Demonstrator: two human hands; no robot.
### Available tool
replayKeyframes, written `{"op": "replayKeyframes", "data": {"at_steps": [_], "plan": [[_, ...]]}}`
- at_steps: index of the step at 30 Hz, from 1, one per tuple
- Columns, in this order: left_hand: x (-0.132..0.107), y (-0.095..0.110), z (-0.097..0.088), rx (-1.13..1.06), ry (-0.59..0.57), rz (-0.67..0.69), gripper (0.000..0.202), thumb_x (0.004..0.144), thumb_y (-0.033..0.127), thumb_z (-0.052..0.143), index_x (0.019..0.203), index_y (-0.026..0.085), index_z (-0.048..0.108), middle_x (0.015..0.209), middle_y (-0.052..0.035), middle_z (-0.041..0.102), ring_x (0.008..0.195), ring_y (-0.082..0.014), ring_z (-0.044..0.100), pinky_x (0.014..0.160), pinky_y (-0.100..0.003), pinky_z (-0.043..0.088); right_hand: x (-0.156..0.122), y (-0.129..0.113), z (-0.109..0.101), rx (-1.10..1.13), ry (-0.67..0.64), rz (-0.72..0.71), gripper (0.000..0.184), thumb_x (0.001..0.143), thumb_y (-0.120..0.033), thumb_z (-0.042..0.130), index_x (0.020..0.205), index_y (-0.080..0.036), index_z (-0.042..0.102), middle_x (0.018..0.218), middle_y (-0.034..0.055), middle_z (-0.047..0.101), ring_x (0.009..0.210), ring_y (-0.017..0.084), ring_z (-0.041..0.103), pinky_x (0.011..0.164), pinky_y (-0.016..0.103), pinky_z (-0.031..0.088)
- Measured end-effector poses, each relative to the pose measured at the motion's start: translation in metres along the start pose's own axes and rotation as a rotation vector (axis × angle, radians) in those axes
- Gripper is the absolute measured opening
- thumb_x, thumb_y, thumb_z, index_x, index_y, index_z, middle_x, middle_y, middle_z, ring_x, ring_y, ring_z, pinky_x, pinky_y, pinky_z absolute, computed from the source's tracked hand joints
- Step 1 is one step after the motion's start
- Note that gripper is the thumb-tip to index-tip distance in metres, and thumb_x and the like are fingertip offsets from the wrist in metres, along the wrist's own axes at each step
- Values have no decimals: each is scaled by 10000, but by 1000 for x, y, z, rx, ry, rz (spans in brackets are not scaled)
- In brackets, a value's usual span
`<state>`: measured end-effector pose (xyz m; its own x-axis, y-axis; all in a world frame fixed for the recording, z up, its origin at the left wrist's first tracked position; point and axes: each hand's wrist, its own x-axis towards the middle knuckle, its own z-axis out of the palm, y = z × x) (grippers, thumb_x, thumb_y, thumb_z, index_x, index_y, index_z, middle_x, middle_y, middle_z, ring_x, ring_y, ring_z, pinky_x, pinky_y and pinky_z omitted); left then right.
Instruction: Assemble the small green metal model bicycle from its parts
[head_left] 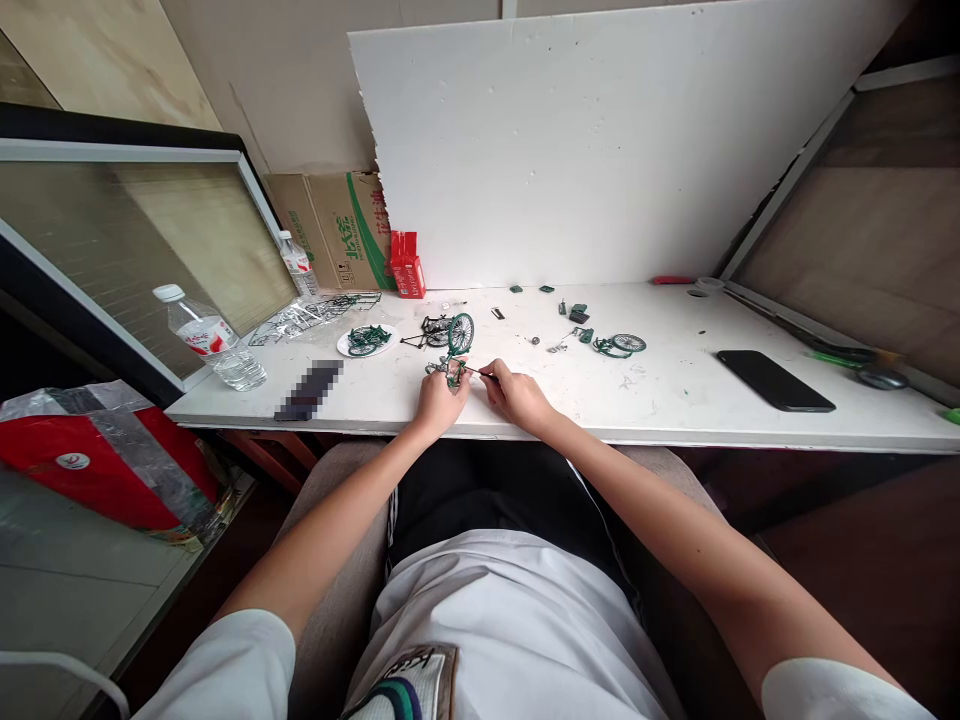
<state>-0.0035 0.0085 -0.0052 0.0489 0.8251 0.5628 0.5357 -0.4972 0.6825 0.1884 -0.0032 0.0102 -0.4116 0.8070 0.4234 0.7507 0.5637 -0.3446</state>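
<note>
My left hand (pixel 437 398) is closed around a small green model bicycle (pixel 454 350) standing on the white table (pixel 660 395) near its front edge. My right hand (pixel 517 392) pinches a thin tool (pixel 474 372) whose tip points at the model's frame. One green wheel of the model stands upright above my fingers. Further right lie a loose green wheel with frame part (pixel 621 345) and several small green and metal pieces (pixel 574 315).
A white plate (pixel 366 341) with green parts, metal part frames (pixel 307 315), two water bottles (pixel 214 340), a red box (pixel 407 265) and a cardboard box (pixel 337 228) are at the left. A black phone (pixel 775 379) lies right. A white board (pixel 615 140) leans behind.
</note>
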Motion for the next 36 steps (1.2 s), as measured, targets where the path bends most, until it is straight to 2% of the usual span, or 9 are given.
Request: {"op": "replayKeyframes", "data": {"at_steps": [8, 12, 18, 24, 30, 34, 36], "plan": [[1, -6, 2, -161, -21, -42, 276, 954, 301, 691, 1195, 176, 738, 1156, -161, 802, 1133, -309, 760, 1019, -428, 588, -1, 2, 0, 70, 43, -23, 241, 1123, -325, 415, 1267, -188, 551, 747, 31, 736, 658, 217, 695, 668, 270, 439], [1, -5, 1, -126, -25, -9, 285, 973, 295, 657, 1215, 163, 727, 1183, -171, 793, 1130, -315, 757, 1008, -438, 583, -2, 4, 2, 35, 58, -40, 255, 1124, -330, 411, 1263, -170, 552, 743, 42, 736, 632, 220, 682, 633, 272, 410], [1, -3, -1, -67, -37, 6, 293, 962, 270, 663, 1228, 167, 728, 1063, -144, 811, 1014, -305, 776, 954, -421, 585, -2, 6, 4, -6, 70, -44, 241, 1124, -331, 413, 1255, -178, 546, 971, 115, 802, 737, 249, 736, 649, 290, 402], [1, 1, -4, -29, -51, 0, 270, 952, 251, 670, 1199, 166, 739, 1063, -147, 813, 1039, -317, 774, 986, -434, 576, 0, 10, 6, 36, 63, -60, 214, 1119, -320, 411, 1225, -183, 535, 927, 106, 794, 697, 236, 715, 636, 282, 399], [1, 3, -3, -6, -46, -1, 239, 941, 249, 678, 1157, 175, 749, 1142, -157, 804, 1104, -319, 757, 1022, -433, 562, -1, 11, 7, 75, 58, -59, 216, 1110, -335, 403, 1206, -193, 535, 876, 95, 780, 655, 231, 679, 623, 282, 383], [3, 1, -2, -203, -65, -95, 298, 934, 282, 696, 1198, 145, 718, 1052, -154, 812, 972, -282, 782, 937, -405, 594, 0, 6, 5, 151, 80, -30, 225, 1086, -358, 427, 1194, -203, 550, 863, 79, 761, 640, 222, 645, 623, 292, 360], [5, 0, -1, -338, -87, -163, 337, 925, 307, 709, 1212, 129, 699, 1019, -149, 813, 936, -260, 785, 919, -385, 597, 2, 7, 4, 277, 85, 18, 234, 1063, -399, 464, 1149, -211, 574, 812, 51, 731, 617, 204, 614, 626, 295, 372]]}}
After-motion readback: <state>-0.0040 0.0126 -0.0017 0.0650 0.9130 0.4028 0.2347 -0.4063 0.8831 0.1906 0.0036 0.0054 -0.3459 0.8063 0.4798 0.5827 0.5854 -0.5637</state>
